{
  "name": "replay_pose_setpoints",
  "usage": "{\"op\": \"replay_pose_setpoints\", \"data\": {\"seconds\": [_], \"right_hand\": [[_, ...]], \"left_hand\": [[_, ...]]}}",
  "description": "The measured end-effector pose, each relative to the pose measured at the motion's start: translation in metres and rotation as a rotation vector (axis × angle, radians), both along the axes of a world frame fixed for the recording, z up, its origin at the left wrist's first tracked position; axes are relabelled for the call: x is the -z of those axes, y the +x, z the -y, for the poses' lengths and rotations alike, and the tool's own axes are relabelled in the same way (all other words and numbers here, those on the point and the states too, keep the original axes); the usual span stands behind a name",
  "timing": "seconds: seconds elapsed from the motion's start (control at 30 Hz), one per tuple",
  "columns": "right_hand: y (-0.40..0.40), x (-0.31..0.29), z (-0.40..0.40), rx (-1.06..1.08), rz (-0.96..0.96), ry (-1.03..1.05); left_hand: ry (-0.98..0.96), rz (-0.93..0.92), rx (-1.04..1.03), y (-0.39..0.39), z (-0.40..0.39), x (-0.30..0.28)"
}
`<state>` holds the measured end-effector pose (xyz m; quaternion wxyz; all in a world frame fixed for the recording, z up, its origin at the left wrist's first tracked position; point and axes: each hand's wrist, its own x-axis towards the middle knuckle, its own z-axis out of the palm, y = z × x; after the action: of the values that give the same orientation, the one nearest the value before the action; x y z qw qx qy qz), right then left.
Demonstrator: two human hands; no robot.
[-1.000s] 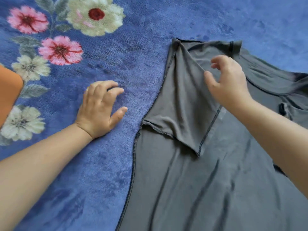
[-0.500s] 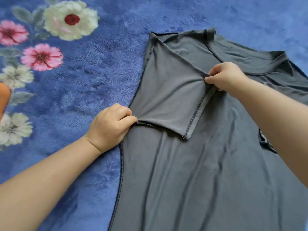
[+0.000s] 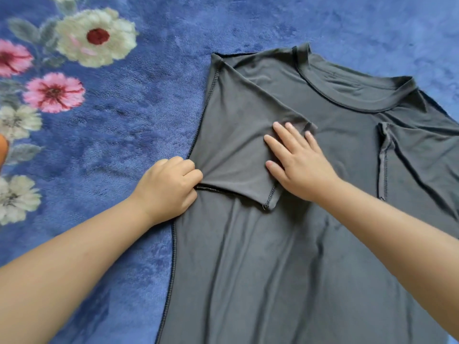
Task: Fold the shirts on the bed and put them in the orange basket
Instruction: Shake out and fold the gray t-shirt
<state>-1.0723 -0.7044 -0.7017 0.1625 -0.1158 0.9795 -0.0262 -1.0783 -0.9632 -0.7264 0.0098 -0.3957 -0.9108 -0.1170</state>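
Grey shirt (image 3: 285, 256) lies flat on the blue bedspread (image 3: 154, 100) under both hands: left hand (image 3: 169, 189) pinches the folded sleeve's (image 3: 238, 145) hem, right hand (image 3: 298, 162) presses it spread-fingered; best to smooth outward before releasing.

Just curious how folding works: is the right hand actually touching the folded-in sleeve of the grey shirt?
Touching. The head view shows the right hand lying flat, fingers straight, on the grey shirt's folded-in sleeve.

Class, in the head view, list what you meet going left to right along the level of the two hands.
Orange basket edge → flowered blue blanket → left hand → folded sleeve → right hand → other folded sleeve.
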Motion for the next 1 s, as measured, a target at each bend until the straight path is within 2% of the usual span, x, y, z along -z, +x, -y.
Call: {"op": "replay_pose_setpoints", "data": {"seconds": [0.07, 0.3, 0.47, 0.57, 0.67, 0.73, 0.83, 1.0], "right_hand": [[0.006, 0.006, -0.006, 0.071, 0.120, 0.003], [0.005, 0.006, -0.016, 0.053, 0.172, 0.047], [0.023, 0.000, -0.030, 0.102, 0.130, -0.030], [0.053, 0.006, -0.037, 0.141, 0.044, -0.151], [0.098, 0.012, -0.045, 0.067, -0.126, -0.284], [0.126, 0.014, -0.049, 0.042, -0.211, -0.312], [0.182, 0.012, -0.054, -0.021, -0.247, -0.335], [0.279, 0.006, -0.049, 0.005, -0.145, -0.327]], "left_hand": [[-0.005, -0.027, 0.013, 0.001, 0.006, 0.002], [-0.122, -0.029, -0.026, 0.003, -0.001, 0.001], [-0.196, -0.077, -0.071, 0.003, -0.015, -0.014], [-0.081, -0.147, -0.076, 0.016, -0.016, -0.014], [0.101, -0.164, 0.099, 0.049, -0.020, -0.013], [0.134, -0.104, 0.220, 0.072, -0.022, -0.013], [0.057, -0.016, 0.341, 0.116, -0.026, -0.018], [-0.109, 0.103, 0.435, 0.176, -0.025, -0.026]]}}
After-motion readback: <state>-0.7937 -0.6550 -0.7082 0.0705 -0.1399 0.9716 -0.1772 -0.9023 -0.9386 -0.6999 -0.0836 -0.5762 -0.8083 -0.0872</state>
